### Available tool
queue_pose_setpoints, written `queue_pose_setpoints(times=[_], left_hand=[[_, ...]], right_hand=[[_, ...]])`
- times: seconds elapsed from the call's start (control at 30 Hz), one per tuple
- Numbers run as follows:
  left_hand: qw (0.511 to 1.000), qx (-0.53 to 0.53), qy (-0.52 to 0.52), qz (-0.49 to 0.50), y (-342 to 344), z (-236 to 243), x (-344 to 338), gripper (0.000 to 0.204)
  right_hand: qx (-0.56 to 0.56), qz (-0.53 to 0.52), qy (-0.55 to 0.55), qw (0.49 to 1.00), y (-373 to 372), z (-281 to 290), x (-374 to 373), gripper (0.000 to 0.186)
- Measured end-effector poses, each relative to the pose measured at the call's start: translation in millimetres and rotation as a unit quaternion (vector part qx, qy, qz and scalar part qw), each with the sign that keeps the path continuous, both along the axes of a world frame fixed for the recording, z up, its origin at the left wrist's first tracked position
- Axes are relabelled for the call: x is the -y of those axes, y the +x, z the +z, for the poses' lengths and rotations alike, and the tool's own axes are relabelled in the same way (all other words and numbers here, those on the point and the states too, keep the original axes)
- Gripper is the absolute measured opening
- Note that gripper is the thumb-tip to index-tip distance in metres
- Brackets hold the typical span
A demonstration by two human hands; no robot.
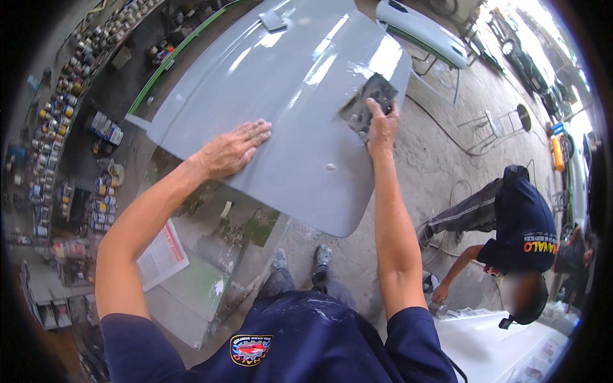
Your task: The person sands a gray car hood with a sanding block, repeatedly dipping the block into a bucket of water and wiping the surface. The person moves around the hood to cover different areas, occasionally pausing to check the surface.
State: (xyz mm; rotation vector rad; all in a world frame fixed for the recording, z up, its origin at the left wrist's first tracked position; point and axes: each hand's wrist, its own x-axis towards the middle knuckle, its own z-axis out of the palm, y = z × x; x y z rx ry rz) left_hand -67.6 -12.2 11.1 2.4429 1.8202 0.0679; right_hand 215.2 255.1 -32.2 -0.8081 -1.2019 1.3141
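A light grey car hood (255,96) lies in front of me, with shiny streaks across it. My left hand (233,148) rests flat on its near left part, fingers stretched out and whitish with residue. Over at the right side of the hood, my right hand (383,124) grips a dark, wet-looking sheet of sandpaper (361,105), its thumb and fingers closed on the sheet's near right part. Greyish smears cover the sheet. A small grey block (272,22) sits at the hood's far end.
Paint cans (48,153) line the left side. A newspaper sheet (163,255) lies on a panel at lower left. A co-worker (520,223) bends over a white panel (504,345) at right. A pale car door (424,32) stands far right, near a metal stool (501,121).
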Motion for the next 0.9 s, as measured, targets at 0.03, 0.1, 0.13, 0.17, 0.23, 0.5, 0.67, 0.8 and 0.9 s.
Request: queue_pose_setpoints(times=[0.03, 0.1, 0.13, 0.17, 0.23, 0.5, 0.67, 0.8, 0.9], left_hand=[[1.0, 0.008, 0.018, -0.007, 4.4, 1.4, 24.2, 0.055], [1.0, -0.005, 0.008, 0.01, 15.6, 0.6, 67.5, 0.059], [1.0, 0.004, 0.012, 0.013, 19.5, 0.1, 85.0, 0.06], [1.0, 0.006, 0.009, 0.017, 23.0, -1.0, 99.2, 0.061], [0.999, 0.02, 0.041, 0.026, 28.3, -5.1, 118.7, 0.06], [0.992, 0.04, 0.119, -0.003, 1.2, -13.3, 123.6, 0.047], [0.93, 0.092, 0.227, 0.273, -46.0, -32.0, 53.0, 0.05], [0.904, 0.052, 0.182, 0.383, -54.0, -56.8, 39.1, 0.059], [0.9, 0.063, 0.192, 0.386, -52.7, -57.8, 44.4, 0.059]], right_hand=[[-0.014, 0.007, -0.008, 1.0, -0.8, -3.5, -2.6, 0.045], [-0.019, 0.007, -0.025, 0.999, -3.6, -5.6, -5.8, 0.039], [-0.025, 0.007, -0.026, 0.999, -5.7, -4.0, -5.4, 0.036], [-0.033, 0.007, -0.041, 0.999, -7.9, -0.1, -4.4, 0.035], [-0.049, 0.004, -0.07, 0.996, -14.8, 12.9, 1.4, 0.032], [0.436, 0.133, 0.377, 0.806, -76.3, 49.1, 100.0, 0.054], [0.552, 0.264, 0.393, 0.686, -79.4, 32.7, 232.3, 0.064], [0.553, 0.284, 0.42, 0.662, -60.6, 18.1, 253.7, 0.07], [0.551, 0.285, 0.417, 0.665, -65.9, 15.7, 219.7, 0.067]])
